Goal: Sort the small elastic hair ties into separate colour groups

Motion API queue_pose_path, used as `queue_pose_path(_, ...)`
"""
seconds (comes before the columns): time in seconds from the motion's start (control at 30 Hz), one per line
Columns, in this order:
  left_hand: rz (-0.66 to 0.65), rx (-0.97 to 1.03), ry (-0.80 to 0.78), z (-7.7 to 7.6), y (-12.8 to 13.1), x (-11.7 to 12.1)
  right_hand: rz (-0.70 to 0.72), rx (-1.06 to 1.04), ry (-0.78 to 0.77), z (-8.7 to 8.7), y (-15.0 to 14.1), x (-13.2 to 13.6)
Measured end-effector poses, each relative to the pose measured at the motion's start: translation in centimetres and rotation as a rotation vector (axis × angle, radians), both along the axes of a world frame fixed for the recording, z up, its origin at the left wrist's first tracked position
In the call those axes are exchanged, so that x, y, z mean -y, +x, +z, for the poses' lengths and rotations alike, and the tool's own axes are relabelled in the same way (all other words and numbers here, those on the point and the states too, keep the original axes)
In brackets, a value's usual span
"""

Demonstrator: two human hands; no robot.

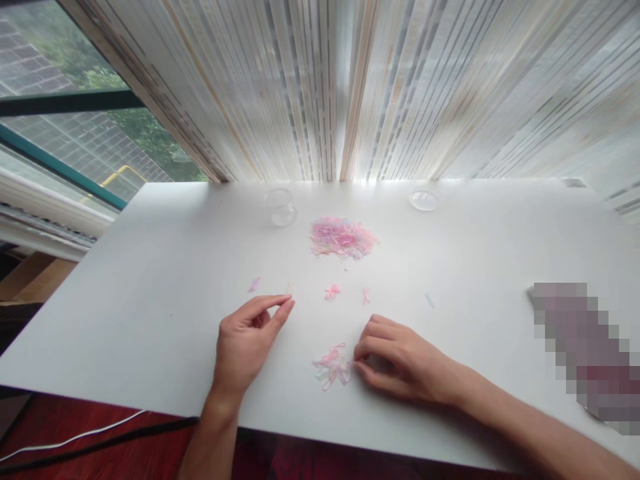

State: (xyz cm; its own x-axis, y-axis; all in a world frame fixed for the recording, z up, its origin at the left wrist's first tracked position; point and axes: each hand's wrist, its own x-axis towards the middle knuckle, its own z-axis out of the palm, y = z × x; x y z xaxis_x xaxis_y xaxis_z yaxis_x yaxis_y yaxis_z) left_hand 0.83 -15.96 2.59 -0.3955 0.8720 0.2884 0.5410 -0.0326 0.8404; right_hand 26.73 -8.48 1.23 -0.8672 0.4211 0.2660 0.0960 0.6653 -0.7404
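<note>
Seven groups or single pieces of thin pastel bands lie on the white table (150, 287). Large pile (343, 238): beyond the hands, mostly pink and lilac, long axis left to right. Small pile (333, 368): between the hands, loops pointing several ways. Middle row: lilac piece (255, 284), slanting up to the right; pale piece (291, 288); pink cluster (333, 291); pink piece (366, 295), roughly upright in view; blue piece (430, 299), slanting down to the right.

Left hand (247, 343): thumb and index tips together, right at the pale piece; cannot tell whether it is gripped. Right hand (400, 360): fingers loosely curled, just beside the small pile; contents cannot be told.

Obstacles: clear round container (280, 207), left of the large pile; clear round dish (425, 199), right of it. Both sit near the far edge, close to the striped curtain (345, 87). Both forearms cross the near edge. Pixelated object (585, 353) at far right, well apart from the right hand. White surface extends from left hand to left edge, and from blue piece toward pixelated object. White cable (75, 437) and black cable (100, 445) run below the near edge.
</note>
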Motion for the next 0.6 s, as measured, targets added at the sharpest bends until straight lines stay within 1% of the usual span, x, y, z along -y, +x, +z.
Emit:
queue_pose_path(0.07, 0.095, -0.033, -0.039, -0.1, -0.8, -0.4, 0.0, 0.003, -0.002, 0.0, -0.1, 0.0)
queue_pose_path(0.17, 0.165, -0.108, -0.081, -0.6, -1.4, -0.8, 0.0, 0.002, -0.002, 0.1, -0.2, 0.1)
queue_pose_path(0.23, 0.167, -0.172, -0.077, -1.0, -1.5, -1.1, 0.002, -0.001, -0.004, 0.1, -0.2, 0.0)
queue_pose_path(0.3, 0.142, -0.244, -0.045, -1.3, -1.5, -1.3, 0.001, -0.002, -0.006, 0.1, -0.1, 0.0)
queue_pose_path(0.43, 0.116, -0.379, 0.005, -1.6, -1.6, -1.5, -0.001, -0.001, -0.004, 0.0, 0.0, 0.1)
queue_pose_path(0.6, 0.11, -0.421, -0.033, -1.8, -1.8, -1.2, -0.006, 0.001, 0.004, 0.1, -0.1, 0.1)
